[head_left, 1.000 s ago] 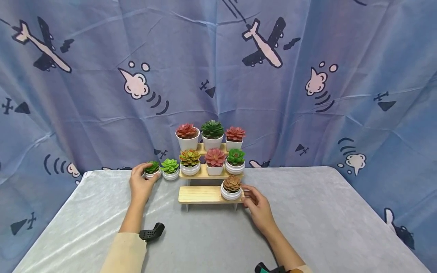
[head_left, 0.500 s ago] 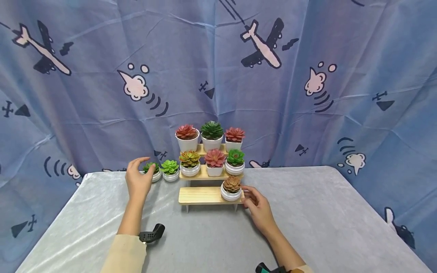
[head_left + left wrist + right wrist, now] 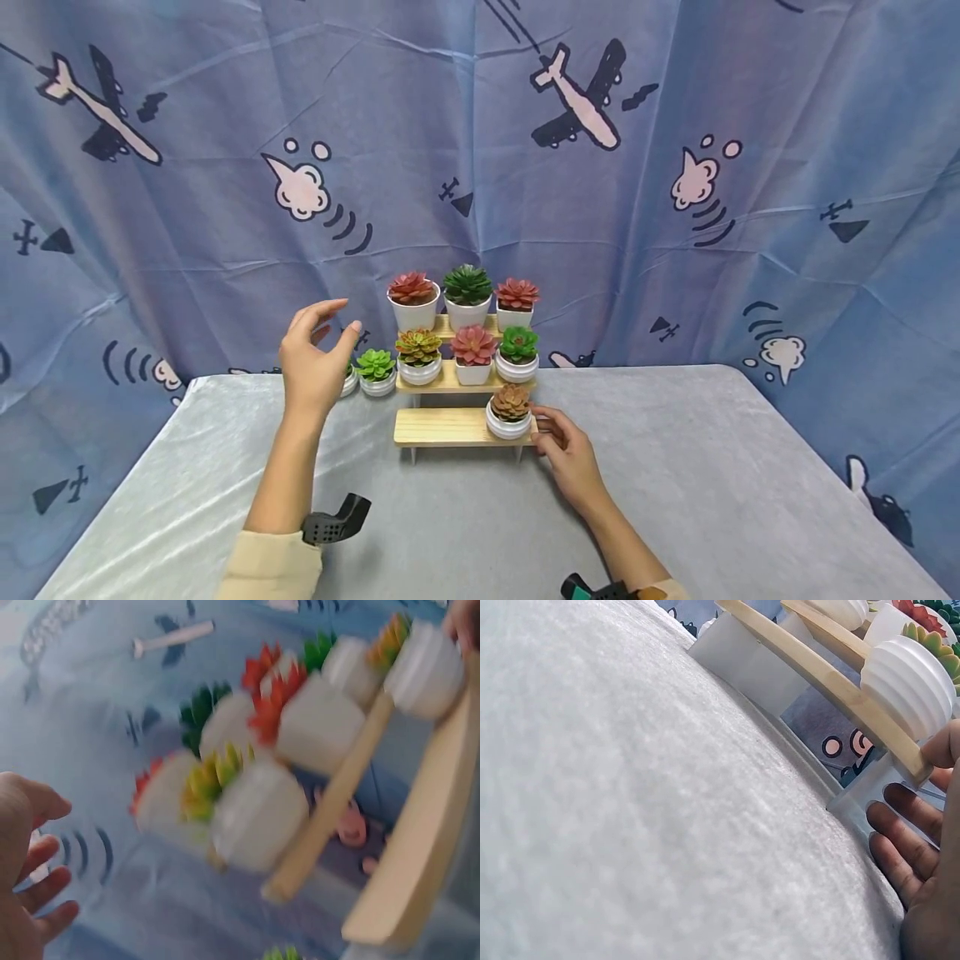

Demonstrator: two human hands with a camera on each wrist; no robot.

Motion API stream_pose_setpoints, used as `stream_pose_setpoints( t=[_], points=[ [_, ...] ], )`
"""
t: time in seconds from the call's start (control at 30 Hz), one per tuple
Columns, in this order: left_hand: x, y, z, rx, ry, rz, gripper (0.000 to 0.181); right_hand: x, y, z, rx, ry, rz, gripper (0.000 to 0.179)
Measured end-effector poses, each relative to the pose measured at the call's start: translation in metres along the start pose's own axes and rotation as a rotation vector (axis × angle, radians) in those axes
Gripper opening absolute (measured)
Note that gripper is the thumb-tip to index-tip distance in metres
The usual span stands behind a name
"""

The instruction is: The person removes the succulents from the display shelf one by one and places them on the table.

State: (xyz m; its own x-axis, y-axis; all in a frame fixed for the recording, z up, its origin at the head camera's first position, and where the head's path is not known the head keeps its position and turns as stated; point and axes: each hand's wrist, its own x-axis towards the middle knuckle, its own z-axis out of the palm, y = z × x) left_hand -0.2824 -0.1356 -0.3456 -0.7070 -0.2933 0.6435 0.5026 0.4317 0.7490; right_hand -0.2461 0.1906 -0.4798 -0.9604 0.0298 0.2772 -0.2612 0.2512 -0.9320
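Observation:
My left hand [image 3: 318, 367] is raised in the air with thumb and fingers spread apart, holding nothing. It partly covers a small green succulent [image 3: 347, 382] in a white pot behind it. Beside that pot stands a bright green succulent [image 3: 376, 367]. My right hand [image 3: 572, 460] grips the right end of a three-step wooden display stand [image 3: 442, 427]. In the right wrist view its thumb is at the board end and its fingers [image 3: 904, 836] lie against the translucent side panel. Right by this hand, a brown succulent [image 3: 510, 408] sits on the lowest step.
The middle step carries a yellow-red succulent [image 3: 418, 350], a pink one [image 3: 473, 350] and a green one [image 3: 517, 348]. Three larger potted succulents line the top step, a dark green one [image 3: 467, 287] in the centre. A blue airplane-print curtain [image 3: 480, 167] hangs behind the grey-covered table [image 3: 697, 467].
My left hand has let go of the small green succulent's pot and risen above it, fingers spreading. My right hand stays at the stand's end.

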Motion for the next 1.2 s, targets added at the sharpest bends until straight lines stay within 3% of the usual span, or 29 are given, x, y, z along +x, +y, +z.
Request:
stream_pose_setpoints(
  t=[0.23, 0.5, 0.9, 1.2],
  points=[
    [-0.012, 0.033, 0.016, -0.1, -0.172, -0.011, 0.031, 0.001, 0.001, -0.001, -0.009, 0.004, 0.023, 0.038],
    [-0.035, 0.052, 0.046, -0.317, -0.463, -0.025, 0.031, 0.001, 0.001, -0.002, -0.005, 0.008, 0.017, 0.037],
    [-0.075, 0.047, 0.084, -0.292, -0.668, 0.023, 0.034, 0.0, 0.003, 0.0, 0.001, 0.001, 0.016, 0.037],
    [-0.091, 0.03, 0.101, -0.183, -0.698, 0.08, 0.038, 0.0, 0.001, 0.001, -0.025, -0.002, 0.004, 0.036]
  ],
)
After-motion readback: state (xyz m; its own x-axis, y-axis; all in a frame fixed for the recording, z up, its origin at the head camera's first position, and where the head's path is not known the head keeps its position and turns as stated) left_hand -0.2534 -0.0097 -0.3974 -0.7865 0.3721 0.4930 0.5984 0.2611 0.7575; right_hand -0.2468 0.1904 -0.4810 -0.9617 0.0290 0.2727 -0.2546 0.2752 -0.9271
